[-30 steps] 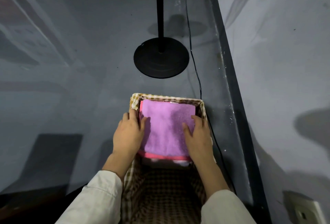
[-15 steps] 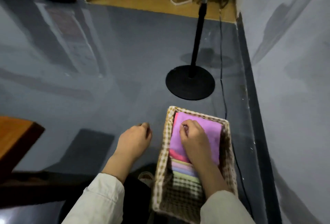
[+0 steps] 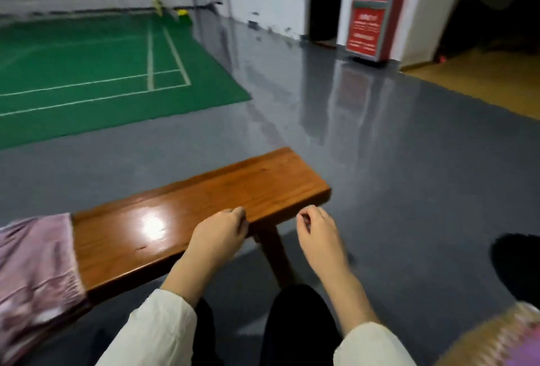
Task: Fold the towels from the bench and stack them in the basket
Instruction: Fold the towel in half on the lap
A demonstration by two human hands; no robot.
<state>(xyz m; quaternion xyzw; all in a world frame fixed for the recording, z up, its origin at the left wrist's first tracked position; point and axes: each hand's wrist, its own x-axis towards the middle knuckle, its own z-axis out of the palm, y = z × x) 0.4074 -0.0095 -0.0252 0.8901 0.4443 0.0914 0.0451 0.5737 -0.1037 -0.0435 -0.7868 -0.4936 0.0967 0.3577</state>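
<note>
Head view – only one view, some motion blur at the edges.

- Left hand [image 3: 217,235]: fingers loosely curled, nothing in it; over the near edge of the wooden desk [image 3: 181,213], contact cannot be told.
- Right hand [image 3: 317,234]: also loosely curled and empty, past the desk's right end, above the grey floor [image 3: 409,175].
- Towel [image 3: 35,272]: pinkish, rumpled, draped over the desk's left end and hanging down its near side. Unfolded, well apart from both hands. Whether it is one towel or several cannot be told.
- Basket [image 3: 482,339]: on the floor at the lower right corner, blurred; a purple patch [image 3: 526,349] shows inside – judged to be a folded towel already stacked.
- The rest of the desk top shows only bare wood and a glare spot.

Progress, as a judgement: partly done. At least one towel sits in the basket; the pink one is left to pick up, fold and stack. With both hands free, fetching it looks like the step in hand.
</note>
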